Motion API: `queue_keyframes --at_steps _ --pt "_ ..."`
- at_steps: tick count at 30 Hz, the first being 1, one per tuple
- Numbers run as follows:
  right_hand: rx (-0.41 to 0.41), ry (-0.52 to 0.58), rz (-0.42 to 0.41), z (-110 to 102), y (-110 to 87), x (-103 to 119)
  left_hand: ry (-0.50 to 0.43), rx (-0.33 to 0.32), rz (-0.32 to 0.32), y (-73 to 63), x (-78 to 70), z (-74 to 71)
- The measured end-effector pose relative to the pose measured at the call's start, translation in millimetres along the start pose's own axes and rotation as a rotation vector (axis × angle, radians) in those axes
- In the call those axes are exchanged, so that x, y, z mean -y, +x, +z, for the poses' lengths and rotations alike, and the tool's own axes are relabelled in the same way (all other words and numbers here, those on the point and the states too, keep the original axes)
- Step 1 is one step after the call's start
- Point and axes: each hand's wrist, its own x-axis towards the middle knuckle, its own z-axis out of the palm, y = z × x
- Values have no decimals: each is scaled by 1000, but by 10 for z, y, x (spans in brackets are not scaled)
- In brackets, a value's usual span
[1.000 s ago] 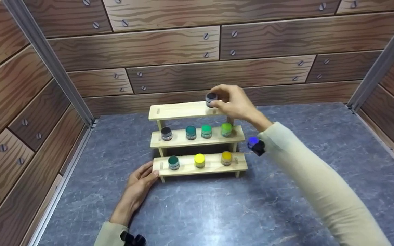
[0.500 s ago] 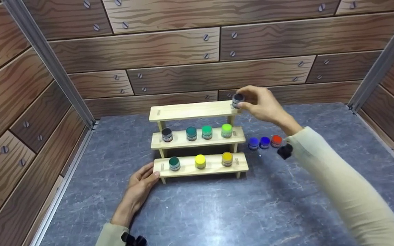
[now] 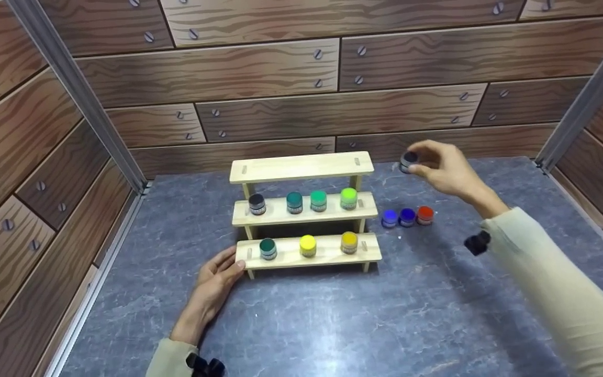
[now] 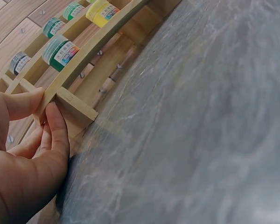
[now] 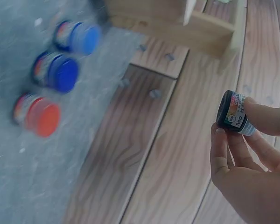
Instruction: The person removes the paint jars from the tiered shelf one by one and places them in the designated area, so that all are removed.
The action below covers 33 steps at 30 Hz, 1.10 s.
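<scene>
In my right hand (image 3: 450,170) a small dark paint jar (image 5: 232,112) is pinched between thumb and fingers, held in the air right of the rack's top shelf. My left hand (image 3: 212,288) grips the front left end of the three-tier wooden rack (image 3: 301,166), thumb above and fingers beneath in the left wrist view. The top tier is bare. On the middle tier stand a dark jar (image 3: 257,204), a teal jar (image 3: 294,202), a green jar (image 3: 318,200) and a light green jar (image 3: 348,199). The bottom tier bears dark green (image 3: 268,248), yellow (image 3: 308,246) and amber (image 3: 349,243) jars.
To the right of the rack, a violet-blue jar (image 3: 389,218), a deep blue jar (image 3: 407,217) and a red jar (image 3: 425,215) stand in a row on the grey marbled tabletop (image 3: 333,319). Wood-patterned walls (image 3: 275,118) enclose the back and sides.
The right hand has carried the dark jar rightward, from above the top shelf to beyond its right end. The blue and red jars have come into fuller view. The left hand stays put.
</scene>
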Motion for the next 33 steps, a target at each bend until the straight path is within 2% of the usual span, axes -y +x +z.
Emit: queue_keyframes --at_steps 14,24,33 --pt "10 -35 137 -127 -250 -661 -12 -10 0 26 16 -2" --pt "24 -49 207 -101 -408 -972 -14 -5 8 24 7 -4" --pt "44 -44 193 2 -534 -1236 -4 4 5 10 17 -12"
